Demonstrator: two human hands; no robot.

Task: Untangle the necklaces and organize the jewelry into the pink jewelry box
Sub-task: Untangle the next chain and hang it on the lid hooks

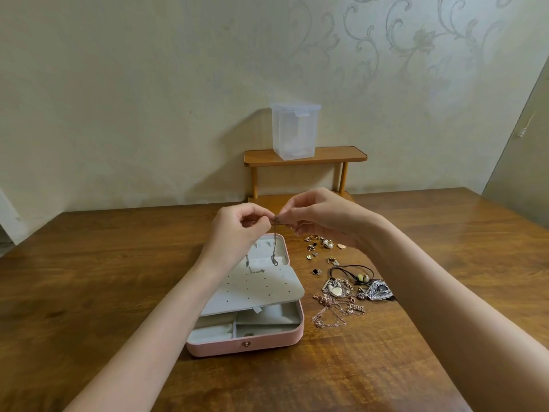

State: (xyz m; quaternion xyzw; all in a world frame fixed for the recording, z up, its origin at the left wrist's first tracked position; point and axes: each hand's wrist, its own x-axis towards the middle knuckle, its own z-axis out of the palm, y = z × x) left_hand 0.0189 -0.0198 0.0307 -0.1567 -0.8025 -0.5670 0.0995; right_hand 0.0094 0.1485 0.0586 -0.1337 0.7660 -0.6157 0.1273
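Both bare forearms reach in from the bottom corners and angle up toward the middle, wrists lifted. The left hand (237, 226) sits just left of centre, back of the hand turned outward, fingers (258, 215) curled in, thumb and forefinger pressed together in a tight pinch at the tips. The right hand (322, 214) comes in opposite, a touch higher, wrist bent, its thumb and forefinger pinched too, the other fingers curled loosely underneath. The two pinches meet almost tip to tip, hands close together and raised.
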